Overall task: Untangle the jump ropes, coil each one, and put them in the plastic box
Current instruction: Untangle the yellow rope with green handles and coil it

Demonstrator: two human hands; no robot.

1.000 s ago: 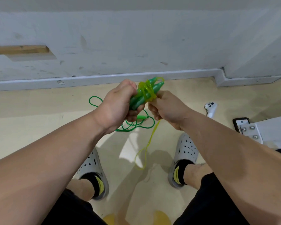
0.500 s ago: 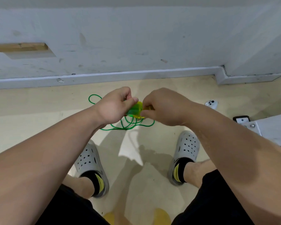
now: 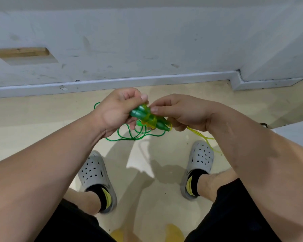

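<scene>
My left hand [image 3: 118, 111] grips one end of a pair of green jump-rope handles [image 3: 141, 113], held side by side. A yellow-green cord [image 3: 150, 119] is wound around their middle. My right hand [image 3: 179, 111] pinches the handles at that wrap, and the loose yellow-green cord tail [image 3: 204, 137] trails from under this hand toward my right foot. A second, dark green jump rope [image 3: 129, 136] lies in loose loops on the floor below my hands. No plastic box is in view.
I am seated, feet in grey clogs [image 3: 97, 179] [image 3: 198, 164] on a beige floor. A white wall with a baseboard [image 3: 147, 81] runs across ahead. A pale slab edge [image 3: 294, 131] sits at far right.
The handles have tilted so their ends show again between my hands. My right hand has drawn the cord tail out to the right.
</scene>
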